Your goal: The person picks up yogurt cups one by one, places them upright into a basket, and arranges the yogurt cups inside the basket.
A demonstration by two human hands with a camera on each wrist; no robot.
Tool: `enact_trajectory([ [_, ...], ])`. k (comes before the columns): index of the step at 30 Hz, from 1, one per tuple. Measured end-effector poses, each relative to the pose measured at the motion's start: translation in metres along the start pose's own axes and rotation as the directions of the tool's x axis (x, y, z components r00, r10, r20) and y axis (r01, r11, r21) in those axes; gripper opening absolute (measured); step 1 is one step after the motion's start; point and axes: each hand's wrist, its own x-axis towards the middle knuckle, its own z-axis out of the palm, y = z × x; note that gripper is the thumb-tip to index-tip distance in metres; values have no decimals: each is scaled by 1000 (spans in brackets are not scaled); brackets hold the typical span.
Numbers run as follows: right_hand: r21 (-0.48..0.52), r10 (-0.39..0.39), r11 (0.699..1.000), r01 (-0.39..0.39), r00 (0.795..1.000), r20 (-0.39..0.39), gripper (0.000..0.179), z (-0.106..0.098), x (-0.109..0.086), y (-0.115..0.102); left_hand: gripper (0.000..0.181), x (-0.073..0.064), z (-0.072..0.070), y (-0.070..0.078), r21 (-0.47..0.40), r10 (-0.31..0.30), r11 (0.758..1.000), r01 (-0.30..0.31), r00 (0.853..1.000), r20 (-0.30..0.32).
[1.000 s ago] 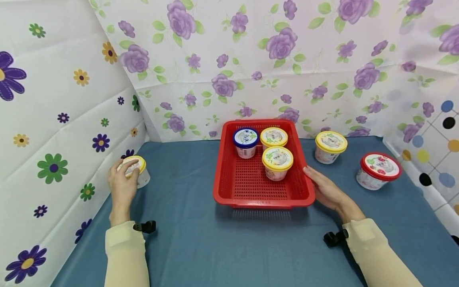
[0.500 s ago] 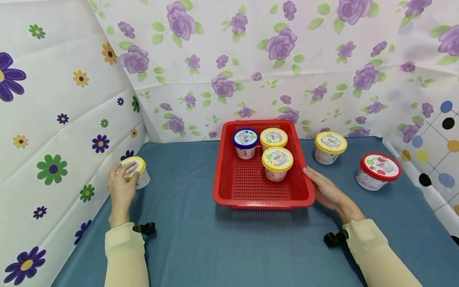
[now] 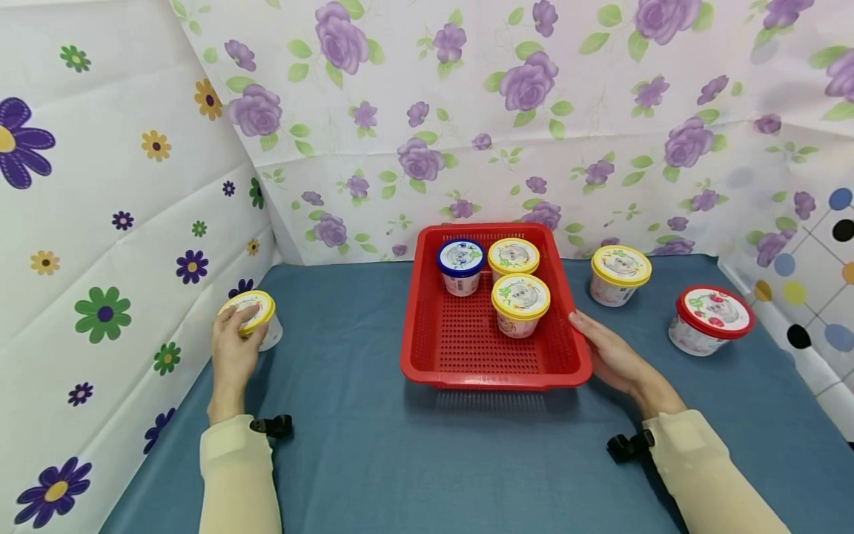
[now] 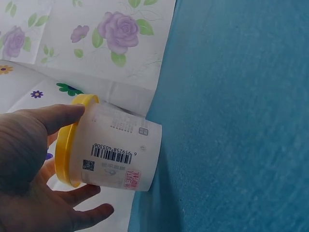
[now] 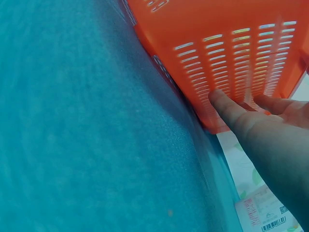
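At the blue cloth's point(image 3: 333, 371) left edge, the tub point(image 4: 116, 150) seemed light, smooth and slightly pliable, best taken by its stiffer yellow lid point(image 4: 65, 154), where the left hand point(image 3: 233, 345) gripped it, while the right hand point(image 3: 614, 360), fingers extended, touched the red basket point(image 3: 494, 380).

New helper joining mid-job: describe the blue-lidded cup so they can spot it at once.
On the blue cloth, find the red basket, touched at its right side by the right hand. Inside, toward the far left corner, stands the blue-lidded cup. Its lid has a blue rim; both its neighbours in the basket are yellow-lidded cups.
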Motion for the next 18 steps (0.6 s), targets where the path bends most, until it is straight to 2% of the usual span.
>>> enact_trajectory([
  [11, 5, 1, 1000, -1, 1000, 3, 57, -1, 0, 1, 44, 1, 1, -6, -6, 7, 1000, -7, 1000, -1],
  [18, -6, 7, 1000, -7, 1000, 0, 58, -1, -1, 1, 45, 0, 1, -4, -16, -10, 1000, 10, 1000, 2],
])
